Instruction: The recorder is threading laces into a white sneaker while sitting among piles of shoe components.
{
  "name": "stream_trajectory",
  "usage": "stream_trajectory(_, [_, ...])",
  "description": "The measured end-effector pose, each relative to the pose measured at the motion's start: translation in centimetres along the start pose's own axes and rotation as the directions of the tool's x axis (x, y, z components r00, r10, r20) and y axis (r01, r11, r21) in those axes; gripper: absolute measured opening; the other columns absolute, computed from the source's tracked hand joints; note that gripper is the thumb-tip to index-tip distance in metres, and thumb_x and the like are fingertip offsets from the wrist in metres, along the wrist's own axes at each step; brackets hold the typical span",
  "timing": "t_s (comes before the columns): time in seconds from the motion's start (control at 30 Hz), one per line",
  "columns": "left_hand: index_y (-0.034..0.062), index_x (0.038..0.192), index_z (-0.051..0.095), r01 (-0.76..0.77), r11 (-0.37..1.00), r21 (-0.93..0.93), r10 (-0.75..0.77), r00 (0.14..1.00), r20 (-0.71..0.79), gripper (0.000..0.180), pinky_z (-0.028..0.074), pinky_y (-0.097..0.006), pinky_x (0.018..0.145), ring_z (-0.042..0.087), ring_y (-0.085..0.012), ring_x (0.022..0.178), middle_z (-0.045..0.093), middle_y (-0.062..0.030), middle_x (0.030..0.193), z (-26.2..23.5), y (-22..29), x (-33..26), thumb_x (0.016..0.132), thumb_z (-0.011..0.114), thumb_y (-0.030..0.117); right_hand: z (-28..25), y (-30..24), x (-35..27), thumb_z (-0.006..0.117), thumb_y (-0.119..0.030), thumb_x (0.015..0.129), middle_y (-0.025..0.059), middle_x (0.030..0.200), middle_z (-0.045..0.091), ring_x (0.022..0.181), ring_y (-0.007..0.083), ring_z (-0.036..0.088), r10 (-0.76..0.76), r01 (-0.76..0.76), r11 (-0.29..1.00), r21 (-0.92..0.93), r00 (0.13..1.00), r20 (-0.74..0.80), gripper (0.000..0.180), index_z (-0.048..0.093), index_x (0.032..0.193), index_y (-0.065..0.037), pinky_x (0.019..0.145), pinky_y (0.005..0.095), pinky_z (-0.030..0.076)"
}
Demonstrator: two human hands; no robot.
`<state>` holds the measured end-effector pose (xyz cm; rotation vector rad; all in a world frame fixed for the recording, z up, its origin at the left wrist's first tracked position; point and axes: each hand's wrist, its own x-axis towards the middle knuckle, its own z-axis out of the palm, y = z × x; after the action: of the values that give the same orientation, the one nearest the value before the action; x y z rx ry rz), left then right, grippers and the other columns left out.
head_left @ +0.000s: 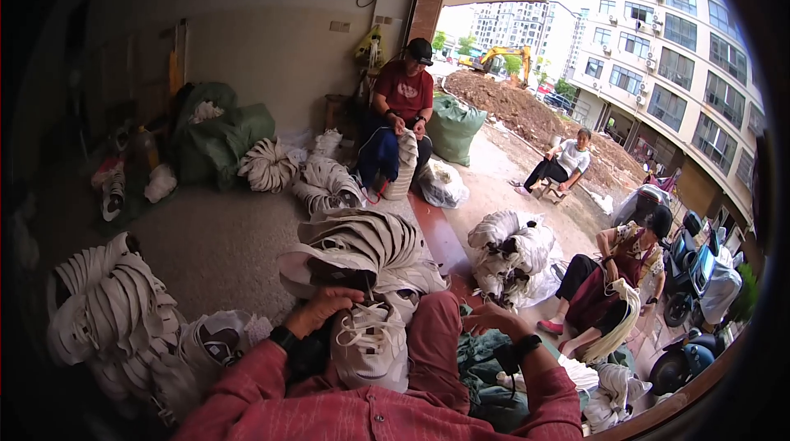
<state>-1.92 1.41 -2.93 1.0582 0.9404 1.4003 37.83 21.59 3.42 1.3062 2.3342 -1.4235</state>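
A white shoe upper (370, 350) with loosely threaded white laces rests in my lap between my knees. My left hand (327, 307) is closed in a pinch at its top left edge; what lies between the fingertips is too small to make out. My right hand (494, 320) is held apart from the shoe, over my right knee, its fingers curled together. Whatever they hold cannot be made out. Just beyond my left hand lies a thick fanned stack of white shoe uppers (370, 239) with dark linings.
More bundled uppers lie at left (115, 301) and ahead to the right (514, 252). Green cloth (485, 367) is beside my right leg. One person (403, 95) sits ahead with uppers, another (625, 276) at right, a third (566, 161) farther off. Scooters (691, 268) stand at far right.
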Motion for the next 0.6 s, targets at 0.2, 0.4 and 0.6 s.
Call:
stream_trajectory(0.2, [-0.0003, 0.12, 0.063, 0.04, 0.999, 0.03, -0.04, 0.999, 0.004, 0.037, 0.048, -0.025, 0.089, 0.062, -0.0133, 0.102, 0.067, -0.0078, 0.114, -0.1, 0.5, 0.6, 0.084, 0.064, 0.01, -0.6, 0.7, 1.2, 0.06, -0.042, 0.093, 0.0063, 0.099, 0.071, 0.085, 0.0173, 0.069, -0.041, 0.036, 0.997, 0.065, 0.996, 0.073, 0.043, 0.069, 0.105, -0.002, 0.073, 0.0291, 0.055])
stream_trajectory(0.4, [0.0015, 0.12, 0.064, 0.124, 0.988, 0.087, -0.126, 0.992, 0.008, 0.039, 0.049, -0.025, 0.084, 0.062, -0.0127, 0.101, 0.067, -0.0067, 0.115, 0.2, 2.0, 1.1, 0.082, 0.064, 0.011, -11.1, 0.3, -0.4, 0.069, -0.009, 0.084, 0.0073, 0.095, 0.068, 0.071, 0.0157, 0.066, -0.314, 0.522, 0.801, 0.294, 0.784, -0.536, 0.048, 0.052, 0.128, -0.001, 0.058, 0.027, 0.053])
stream_trajectory(0.6, [0.0011, 0.121, 0.063, 0.156, 0.983, 0.094, -0.157, 0.988, 0.006, 0.039, 0.048, -0.027, 0.09, 0.062, -0.0136, 0.102, 0.067, -0.0081, 0.115, 0.3, 2.5, 0.2, 0.083, 0.065, 0.011, -24.8, -3.6, -9.1, 0.051, -0.002, 0.085, 0.0112, 0.103, 0.063, 0.075, 0.0201, 0.067, 0.149, 0.896, 0.409, -0.171, -0.25, -0.957, 0.034, 0.055, 0.119, -0.001, 0.06, 0.0262, 0.051])
